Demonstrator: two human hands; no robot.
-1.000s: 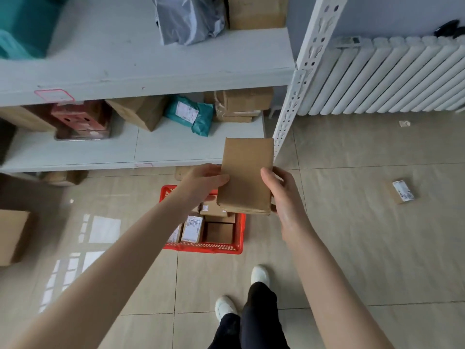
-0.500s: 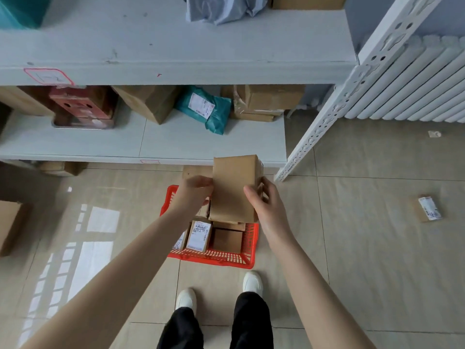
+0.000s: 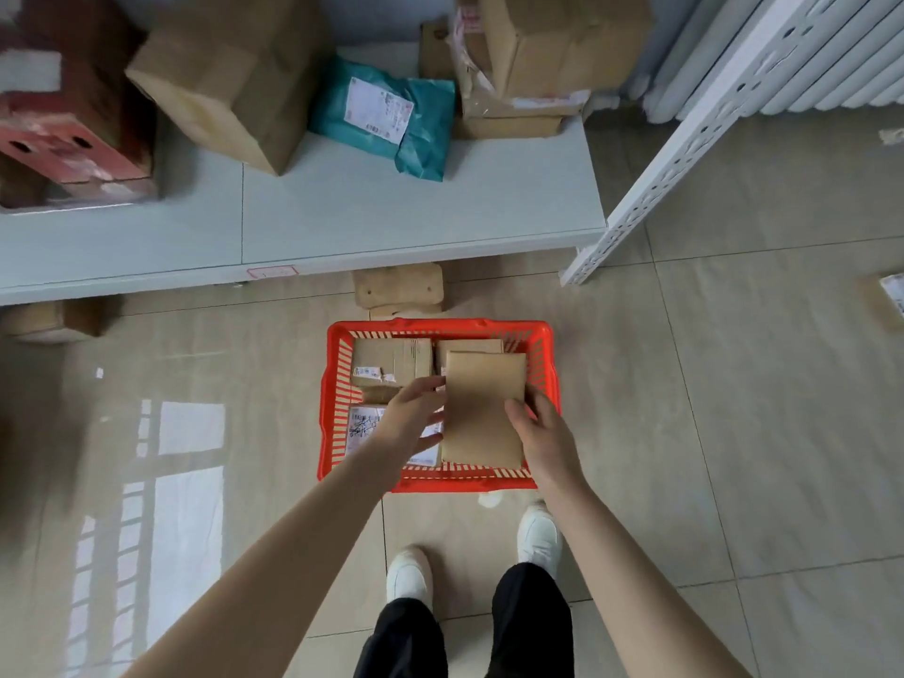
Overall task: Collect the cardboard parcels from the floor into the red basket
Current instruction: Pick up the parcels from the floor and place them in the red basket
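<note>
The red basket (image 3: 332, 384) stands on the tiled floor just ahead of my feet, with several cardboard parcels inside. A plain brown cardboard parcel (image 3: 484, 408) sits low over the basket's right half, on top of the others. My right hand (image 3: 540, 433) grips its right edge. My left hand (image 3: 416, 413) touches its left edge with fingers spread. Another small parcel with a white label (image 3: 892, 298) lies on the floor at the far right edge of the view.
A low white shelf (image 3: 342, 222) behind the basket carries brown boxes, a teal mailer bag (image 3: 386, 115) and a red carton. A flat cardboard piece (image 3: 398, 286) lies between shelf and basket. A white perforated upright (image 3: 685, 154) and radiator stand to the right.
Both hands have lowered the brown parcel from chest height down into the basket's right side. My head has tilted down and come closer to the basket.
</note>
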